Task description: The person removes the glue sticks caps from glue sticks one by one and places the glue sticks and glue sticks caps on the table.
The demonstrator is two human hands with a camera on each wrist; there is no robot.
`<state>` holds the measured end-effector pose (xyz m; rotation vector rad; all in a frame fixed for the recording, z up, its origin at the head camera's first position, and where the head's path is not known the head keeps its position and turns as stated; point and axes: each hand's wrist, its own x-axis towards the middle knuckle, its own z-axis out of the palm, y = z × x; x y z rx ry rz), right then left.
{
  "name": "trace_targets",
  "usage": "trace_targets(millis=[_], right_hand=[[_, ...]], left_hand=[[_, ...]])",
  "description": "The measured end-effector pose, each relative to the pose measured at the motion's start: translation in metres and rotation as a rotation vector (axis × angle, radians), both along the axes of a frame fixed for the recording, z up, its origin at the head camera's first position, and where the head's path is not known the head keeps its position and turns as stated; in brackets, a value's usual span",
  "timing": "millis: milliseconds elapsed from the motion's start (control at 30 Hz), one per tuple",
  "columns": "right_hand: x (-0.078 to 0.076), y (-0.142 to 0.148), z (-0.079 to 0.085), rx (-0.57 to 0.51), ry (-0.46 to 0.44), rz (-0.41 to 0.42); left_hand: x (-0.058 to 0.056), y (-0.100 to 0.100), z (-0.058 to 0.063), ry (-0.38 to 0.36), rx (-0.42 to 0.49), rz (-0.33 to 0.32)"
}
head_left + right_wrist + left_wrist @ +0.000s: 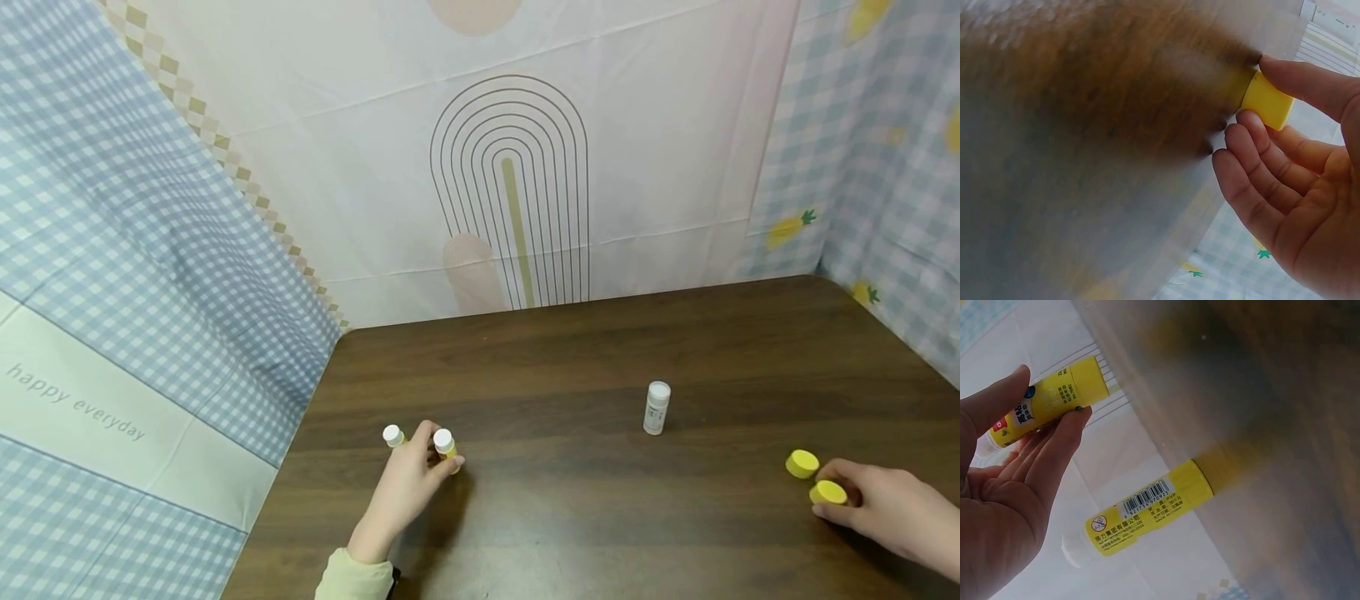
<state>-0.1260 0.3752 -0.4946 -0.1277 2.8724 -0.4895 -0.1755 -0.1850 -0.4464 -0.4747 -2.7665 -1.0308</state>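
Observation:
My left hand grips a yellow glue stick with a white top between thumb and fingers, its white end up. I cannot tell whether its base touches the table. A second glue stick, also yellow with a white top, stands upright beside that hand, its barcode side showing in the left wrist view; the hand partly hides it in the head view. At the right, my right hand pinches a round yellow cap at the table surface. Another yellow cap lies just beyond the fingertips.
A small white cylindrical container with a printed label stands upright between the hands, farther back. The dark wooden table meets a patterned cloth at its far edge. A blue checked cloth hangs along the left.

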Motion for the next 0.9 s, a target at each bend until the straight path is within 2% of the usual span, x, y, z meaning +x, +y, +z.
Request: trace_targets(millis=[200,400,633,900], right_hand=[[0.001,0.001,-0.001,-0.005,0.008,0.002],[0.001,0.001,0.001,-0.004,0.002,0.002],[0.001,-0.002,0.001,-0.008,0.013,0.005],[-0.001,-0.002,-0.001,-0.006,0.007,-0.008]], left_hand=[[-0.006,-0.001,-0.003,-0.036,-0.007,-0.005],[-0.010,0.001,-0.005,-0.044,-0.004,-0.039],[-0.013,0.000,-0.006,-0.034,-0.044,-0.057],[-0.020,0.000,-0.006,-0.065,-0.071,-0.082]])
